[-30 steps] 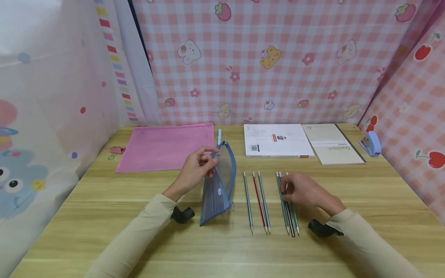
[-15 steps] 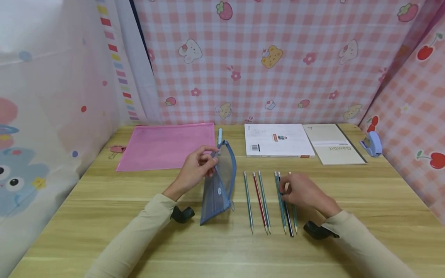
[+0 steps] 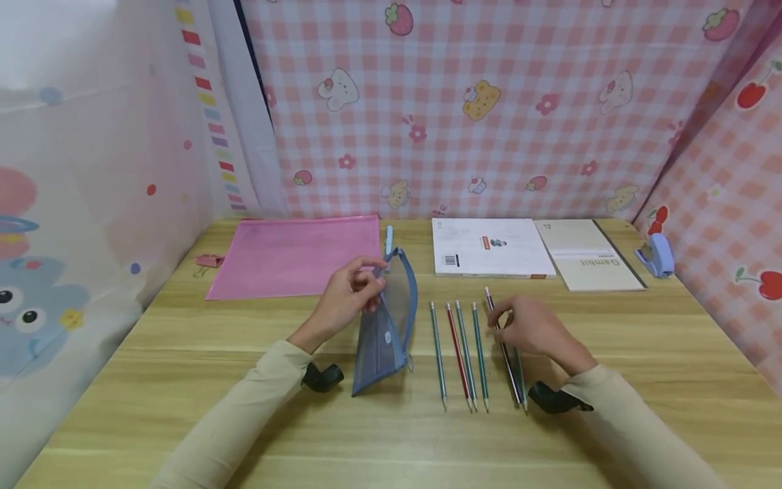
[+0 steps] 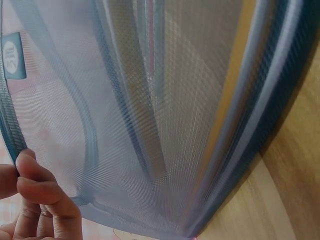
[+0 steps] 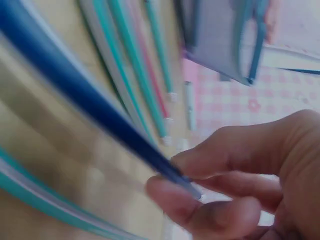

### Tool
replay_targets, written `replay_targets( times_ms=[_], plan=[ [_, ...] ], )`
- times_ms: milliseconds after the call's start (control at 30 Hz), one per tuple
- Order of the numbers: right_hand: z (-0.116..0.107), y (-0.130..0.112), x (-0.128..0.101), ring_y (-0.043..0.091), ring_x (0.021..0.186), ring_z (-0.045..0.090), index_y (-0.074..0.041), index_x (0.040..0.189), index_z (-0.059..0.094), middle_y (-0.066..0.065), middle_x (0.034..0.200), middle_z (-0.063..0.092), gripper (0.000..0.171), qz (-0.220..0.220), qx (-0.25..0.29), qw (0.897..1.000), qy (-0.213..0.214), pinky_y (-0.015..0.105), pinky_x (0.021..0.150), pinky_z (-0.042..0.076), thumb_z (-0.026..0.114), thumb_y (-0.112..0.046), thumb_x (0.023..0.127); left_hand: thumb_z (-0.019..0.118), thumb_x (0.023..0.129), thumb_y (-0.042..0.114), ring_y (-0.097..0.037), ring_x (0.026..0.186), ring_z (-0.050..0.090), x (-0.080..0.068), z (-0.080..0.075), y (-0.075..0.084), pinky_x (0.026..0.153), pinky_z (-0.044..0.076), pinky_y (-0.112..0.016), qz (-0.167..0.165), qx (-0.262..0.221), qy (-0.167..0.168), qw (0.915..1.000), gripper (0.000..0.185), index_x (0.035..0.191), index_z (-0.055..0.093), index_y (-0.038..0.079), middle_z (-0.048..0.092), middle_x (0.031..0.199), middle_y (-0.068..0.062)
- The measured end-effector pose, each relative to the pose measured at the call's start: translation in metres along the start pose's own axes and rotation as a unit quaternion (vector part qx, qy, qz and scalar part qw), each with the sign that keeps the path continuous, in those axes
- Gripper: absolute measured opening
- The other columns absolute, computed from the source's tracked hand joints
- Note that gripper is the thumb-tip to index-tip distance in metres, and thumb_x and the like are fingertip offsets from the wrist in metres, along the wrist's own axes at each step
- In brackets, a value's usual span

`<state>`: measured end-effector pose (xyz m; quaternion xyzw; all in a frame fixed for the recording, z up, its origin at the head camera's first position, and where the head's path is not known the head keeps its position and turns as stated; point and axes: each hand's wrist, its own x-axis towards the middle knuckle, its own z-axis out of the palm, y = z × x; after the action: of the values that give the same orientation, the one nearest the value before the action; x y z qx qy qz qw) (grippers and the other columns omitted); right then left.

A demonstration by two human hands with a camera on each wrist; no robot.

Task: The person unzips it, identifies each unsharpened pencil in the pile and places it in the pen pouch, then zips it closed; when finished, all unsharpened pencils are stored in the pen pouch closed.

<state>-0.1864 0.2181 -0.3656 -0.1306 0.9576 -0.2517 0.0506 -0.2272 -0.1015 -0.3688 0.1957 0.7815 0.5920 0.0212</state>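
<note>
Left hand (image 3: 345,299) pinches rim of mesh pouch (image 3: 386,333), mouth held open on table. Right hand (image 3: 530,329) pinches dark pencil (image 3: 504,343), lifted beside row. Keep your pinch firm; aim tip into mouth.

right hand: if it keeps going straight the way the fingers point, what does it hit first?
Probably the loose pencils. The right hand, pinching a dark pencil, points left across the table; the mesh pouch lies beyond. Depth is unclear.

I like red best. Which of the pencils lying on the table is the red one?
It is the red pencil, second from the left in the row beside the blue mesh pouch. The pencils on either side of it are teal-green.
</note>
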Motion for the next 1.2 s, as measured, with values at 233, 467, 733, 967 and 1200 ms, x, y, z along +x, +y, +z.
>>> replay_targets(
  times_ms=[233,467,733,967,1200],
  plan=[
    [-0.016,-0.017,0.014,0.013,0.06,0.062,-0.006,0.099,0.075,0.008,0.077,0.074,0.014,-0.027,0.057,0.995,0.075,0.027,0.051,0.047,0.07,-0.009,0.087,0.059,0.1,0.008,-0.014,0.06,0.058,0.0,0.003,0.003,0.056,0.053,-0.031,0.0,-0.003,-0.002,1.0,0.032,0.131,0.056,0.004,0.063,0.073,0.002],
    [-0.009,-0.05,0.037,0.008,0.044,0.053,-0.008,0.102,0.074,0.019,0.084,0.075,0.013,-0.053,0.218,0.954,0.199,0.025,0.043,0.044,0.07,-0.01,0.09,0.058,0.099,0.007,-0.014,0.059,0.058,0.0,0.006,0.001,0.056,0.053,-0.031,-0.003,-0.005,-0.002,1.0,0.03,0.13,0.057,0.005,0.063,0.072,0.002],
    [0.023,-0.088,0.057,0.008,0.052,0.059,-0.006,0.098,0.076,0.016,0.08,0.076,0.014,-0.086,0.229,0.929,0.279,0.018,0.048,0.045,0.071,-0.006,0.085,0.059,0.099,0.008,-0.014,0.059,0.057,0.001,0.007,0.002,0.056,0.053,-0.03,-0.002,-0.008,0.0,1.0,0.031,0.13,0.057,0.006,0.063,0.071,0.003],
    [0.043,-0.102,0.06,0.014,0.064,0.068,-0.006,0.098,0.076,0.01,0.079,0.077,0.014,-0.11,0.159,0.973,0.126,0.022,0.054,0.049,0.075,-0.009,0.084,0.059,0.099,0.007,-0.013,0.059,0.057,0.002,0.006,0.002,0.057,0.053,-0.028,-0.001,-0.006,0.005,1.0,0.031,0.13,0.057,0.005,0.063,0.071,0.003],
    [0.039,-0.104,0.055,0.009,0.063,0.063,-0.009,0.096,0.077,0.005,0.08,0.077,0.009,-0.155,0.124,0.976,0.089,0.02,0.056,0.048,0.07,-0.012,0.091,0.058,0.099,0.006,-0.013,0.058,0.057,0.002,0.007,0.002,0.057,0.054,-0.031,-0.001,-0.004,0.002,1.0,0.032,0.131,0.056,0.003,0.063,0.07,0.004]
  ],
)
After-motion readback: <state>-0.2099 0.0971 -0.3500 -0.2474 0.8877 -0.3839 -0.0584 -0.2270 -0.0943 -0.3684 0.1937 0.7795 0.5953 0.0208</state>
